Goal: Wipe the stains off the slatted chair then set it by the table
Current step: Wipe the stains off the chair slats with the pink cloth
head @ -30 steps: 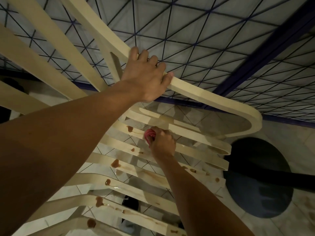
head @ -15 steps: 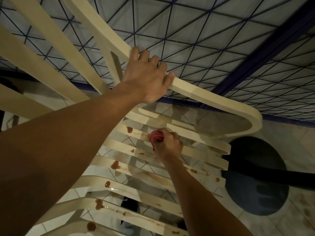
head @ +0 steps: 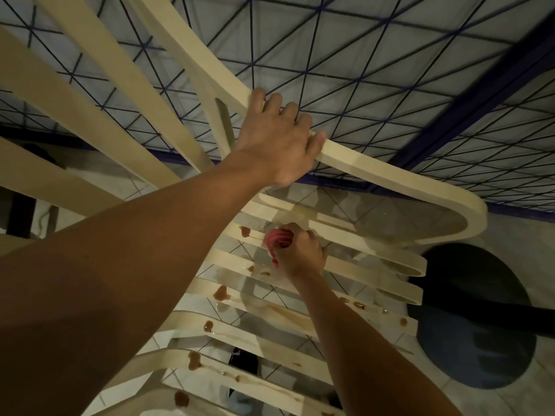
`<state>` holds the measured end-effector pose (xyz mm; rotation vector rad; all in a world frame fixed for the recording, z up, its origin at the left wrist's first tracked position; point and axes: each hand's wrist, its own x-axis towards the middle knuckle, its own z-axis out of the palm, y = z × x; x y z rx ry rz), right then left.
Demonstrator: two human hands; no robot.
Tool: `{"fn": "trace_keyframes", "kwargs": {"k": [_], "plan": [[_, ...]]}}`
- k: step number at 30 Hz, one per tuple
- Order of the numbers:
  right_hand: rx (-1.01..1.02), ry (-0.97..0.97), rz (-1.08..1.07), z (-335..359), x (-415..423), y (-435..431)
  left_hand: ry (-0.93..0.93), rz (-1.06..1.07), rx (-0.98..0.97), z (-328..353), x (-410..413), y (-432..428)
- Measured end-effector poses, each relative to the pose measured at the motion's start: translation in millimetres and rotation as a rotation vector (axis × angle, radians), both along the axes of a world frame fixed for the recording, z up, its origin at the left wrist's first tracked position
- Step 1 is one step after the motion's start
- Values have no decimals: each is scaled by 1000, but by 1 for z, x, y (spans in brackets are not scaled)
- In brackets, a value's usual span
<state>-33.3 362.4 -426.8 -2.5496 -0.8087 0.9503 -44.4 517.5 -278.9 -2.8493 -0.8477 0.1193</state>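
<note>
The cream slatted chair (head: 372, 172) fills the view from above. My left hand (head: 279, 139) grips its curved armrest, fingers curled over the far edge. Lower down, my right hand (head: 300, 253) holds a bunched red cloth (head: 279, 239) and presses it on a slat near the back of the seat. Brown stains (head: 221, 292) dot several seat slats on the left side and a few on the right, with wet smears running along the slats.
A tiled wall (head: 330, 55) with dark diagonal lines and a purple band stands behind the chair. A dark round object (head: 474, 340) lies on the pale tiled floor to the right. A dark shoe shows through the slats below.
My right hand with the red cloth has slid slightly along the slat, back and forth. My left hand keeps its hold on the armrest.
</note>
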Motion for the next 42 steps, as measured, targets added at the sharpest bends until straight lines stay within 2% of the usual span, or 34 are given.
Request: {"fn": "trace_keyframes", "kwargs": {"k": [9,13,17,19,27,35,42], "plan": [[-9,-14,-11,11,13,-22,40,-25,-31,5,-3,0],[21,125,13,13,20,-23,84,-88,-101,16,-9,12],[91,252,-33,18,34,-22,106,-95,115,38,-36,40],[147,284,-72,18,36,-25,136,-83,151,47,-50,54],[190,145,69,6,4,-2,155,-164,145,45,-60,66],[-40,-17,146,-5,-30,44,153,-144,147,45,-57,63],[-46,-64,41,-14,-31,38,128,-164,164,43,-60,64]]}}
